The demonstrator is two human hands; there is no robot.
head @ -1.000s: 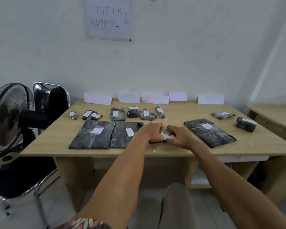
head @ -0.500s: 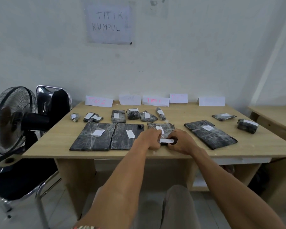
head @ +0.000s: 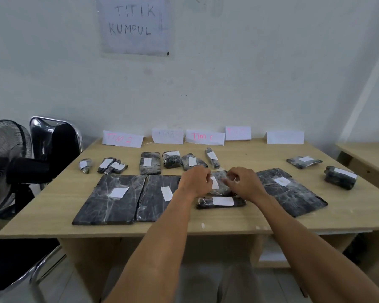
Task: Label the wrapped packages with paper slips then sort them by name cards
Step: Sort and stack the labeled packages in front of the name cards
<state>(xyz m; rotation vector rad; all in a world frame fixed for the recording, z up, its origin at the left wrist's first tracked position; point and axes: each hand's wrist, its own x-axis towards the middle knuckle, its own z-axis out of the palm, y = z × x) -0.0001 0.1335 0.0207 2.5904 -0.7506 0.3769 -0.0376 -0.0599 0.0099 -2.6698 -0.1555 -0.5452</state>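
The left hand (head: 194, 181) and right hand (head: 244, 183) are curled over a wrapped package (head: 222, 189) lying between them on the tabletop (head: 53, 204), fingertips at its paper slip (head: 214, 182); whether they pinch or merely press, I cannot tell; every package visible around them bears a slip, so labelling looks nearly done; sorting toward the name cards (head: 205, 137) beyond the hands seems mostly left.

Name cards (head: 205, 137) stand in a row along the table (head: 206, 228) back edge, small packages (head: 150, 162) lined up just before them. Front-left, two flat packages (head: 112, 199) lie side by side; the right flat package (head: 293, 193) lies opposite, far-right packages (head: 339, 178) beyond it. Between my left hand (head: 195, 181) and right hand (head: 244, 182) lies the middle package (head: 221, 189), the near package (head: 221, 202) just before it, toward me.
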